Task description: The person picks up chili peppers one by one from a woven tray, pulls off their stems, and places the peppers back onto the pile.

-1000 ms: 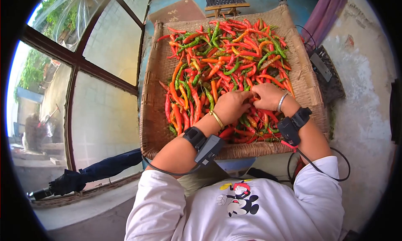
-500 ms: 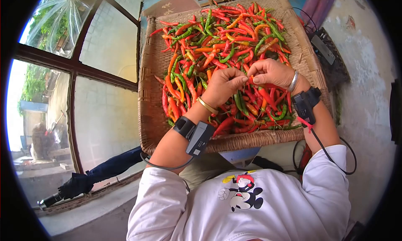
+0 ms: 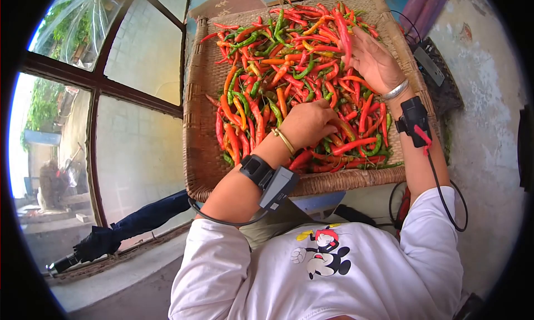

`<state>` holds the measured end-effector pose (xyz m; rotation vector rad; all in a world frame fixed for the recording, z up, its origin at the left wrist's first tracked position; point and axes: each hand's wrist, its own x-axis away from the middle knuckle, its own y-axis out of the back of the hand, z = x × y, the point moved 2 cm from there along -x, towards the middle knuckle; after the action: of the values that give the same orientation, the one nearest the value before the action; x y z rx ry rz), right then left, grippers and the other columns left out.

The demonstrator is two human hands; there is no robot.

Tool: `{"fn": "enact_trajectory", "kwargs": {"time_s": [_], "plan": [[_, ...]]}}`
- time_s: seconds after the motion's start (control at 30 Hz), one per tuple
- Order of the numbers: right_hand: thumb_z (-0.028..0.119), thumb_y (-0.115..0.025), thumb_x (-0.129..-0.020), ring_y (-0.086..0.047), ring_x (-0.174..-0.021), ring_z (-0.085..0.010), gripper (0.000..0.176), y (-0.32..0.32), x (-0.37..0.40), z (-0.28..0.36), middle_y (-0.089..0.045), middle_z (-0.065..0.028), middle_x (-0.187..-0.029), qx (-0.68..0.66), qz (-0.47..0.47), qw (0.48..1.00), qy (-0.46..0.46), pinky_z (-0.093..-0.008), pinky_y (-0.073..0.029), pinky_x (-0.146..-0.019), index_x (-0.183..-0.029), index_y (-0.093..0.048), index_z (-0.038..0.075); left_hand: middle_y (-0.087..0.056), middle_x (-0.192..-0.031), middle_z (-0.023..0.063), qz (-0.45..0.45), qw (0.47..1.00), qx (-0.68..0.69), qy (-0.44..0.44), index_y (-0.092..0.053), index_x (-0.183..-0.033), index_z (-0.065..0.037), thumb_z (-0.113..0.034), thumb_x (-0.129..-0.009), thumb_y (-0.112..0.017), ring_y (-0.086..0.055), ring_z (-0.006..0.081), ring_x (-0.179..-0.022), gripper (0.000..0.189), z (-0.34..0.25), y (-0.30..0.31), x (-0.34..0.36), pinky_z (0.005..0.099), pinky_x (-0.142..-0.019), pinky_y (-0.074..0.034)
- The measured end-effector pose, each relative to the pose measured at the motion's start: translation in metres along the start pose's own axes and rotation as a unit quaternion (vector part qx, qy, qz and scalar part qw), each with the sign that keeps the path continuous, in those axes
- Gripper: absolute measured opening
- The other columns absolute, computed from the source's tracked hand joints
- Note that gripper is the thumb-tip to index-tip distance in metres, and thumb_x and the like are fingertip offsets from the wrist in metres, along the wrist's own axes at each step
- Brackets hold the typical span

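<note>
Red, orange and green chili peppers (image 3: 267,69) lie heaped in a shallow woven basket (image 3: 196,106). Over the near middle of the heap, my left hand (image 3: 308,122) has its fingers curled down, closed at an orange-brown chili pepper (image 3: 346,129); its thumb is hidden. Further back on the right, my right hand (image 3: 377,61) is open, palm turned left and fingers stretched out. A long red chili pepper (image 3: 343,36) stands upright beside its fingers, apparently touching them but not gripped.
A window with a dark frame (image 3: 95,86) stands along the left. Below it leans a folded dark umbrella (image 3: 144,215). To the right, a dark object with a grey box (image 3: 428,64) sits beside the basket, near a worn wall (image 3: 484,97). A cable (image 3: 436,181) hangs from my right wrist.
My hands were together over the heap, fingers pinched. The right hand has moved away to the back right and opened; the left has come down and right onto the chili peppers.
</note>
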<state>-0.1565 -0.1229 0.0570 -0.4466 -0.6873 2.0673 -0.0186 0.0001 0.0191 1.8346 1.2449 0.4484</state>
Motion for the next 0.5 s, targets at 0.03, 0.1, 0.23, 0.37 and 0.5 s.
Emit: {"fn": "enact_trajectory", "kwargs": {"time_s": [0.03,0.1,0.23,0.37,0.5], "plan": [[0.024,-0.057,-0.082,-0.055,-0.079,-0.014,0.05,0.013,-0.004,-0.007,-0.055,-0.0043,-0.092,0.075,-0.049,0.996,0.007,-0.0249,-0.045,-0.067,-0.122,-0.04,0.0,-0.054,-0.085,0.007,0.032,0.999,-0.019,0.018,-0.063,-0.084,-0.012,-0.022,-0.068,-0.062,-0.057,0.0255,-0.076,0.019,-0.002,-0.001,0.001,0.0363,-0.065,-0.047],[0.022,-0.056,-0.082,-0.055,-0.078,-0.0141,0.045,0.025,-0.001,-0.016,-0.056,-0.0038,-0.089,0.304,-0.038,0.951,0.032,-0.0265,-0.045,-0.066,-0.119,-0.043,0.0,-0.055,-0.086,0.0067,0.026,0.999,-0.034,0.017,-0.063,-0.086,-0.013,-0.022,-0.069,-0.062,-0.057,0.0255,-0.076,0.019,-0.002,-0.001,0.002,0.036,-0.064,-0.047],[0.018,-0.058,-0.076,-0.059,-0.074,-0.0213,0.028,0.01,0.015,-0.02,-0.061,-0.0081,-0.076,0.657,0.087,0.747,-0.042,-0.0338,-0.046,-0.068,-0.097,-0.058,0.001,-0.056,-0.093,0.0091,0.064,0.995,-0.062,0.039,-0.06,-0.094,-0.013,-0.017,-0.07,-0.062,-0.057,0.0267,-0.079,0.025,0.002,-0.003,0.004,0.0364,-0.067,-0.047],[0.019,-0.058,-0.071,-0.059,-0.075,-0.0282,0.023,0.009,0.025,-0.041,-0.061,-0.0132,-0.08,0.765,0.242,0.571,-0.173,-0.0362,-0.046,-0.069,-0.088,-0.062,0.004,-0.058,-0.088,0.0082,0.047,0.997,-0.057,0.027,-0.06,-0.089,-0.012,-0.016,-0.07,-0.061,-0.058,0.0257,-0.077,0.02,0.005,-0.006,0.001,0.036,-0.066,-0.047],[0.019,-0.055,-0.074,-0.059,-0.072,-0.0267,0.021,0.013,0.026,-0.047,-0.061,-0.0122,-0.076,0.699,0.286,0.638,-0.149,-0.0351,-0.045,-0.068,-0.086,-0.061,0.004,-0.06,-0.077,0.0074,-0.011,0.993,-0.015,0.117,-0.058,-0.083,-0.009,-0.014,-0.071,-0.06,-0.058,0.0258,-0.071,0.013,0.007,0.0,0.0,0.0353,-0.063,-0.047]]}}
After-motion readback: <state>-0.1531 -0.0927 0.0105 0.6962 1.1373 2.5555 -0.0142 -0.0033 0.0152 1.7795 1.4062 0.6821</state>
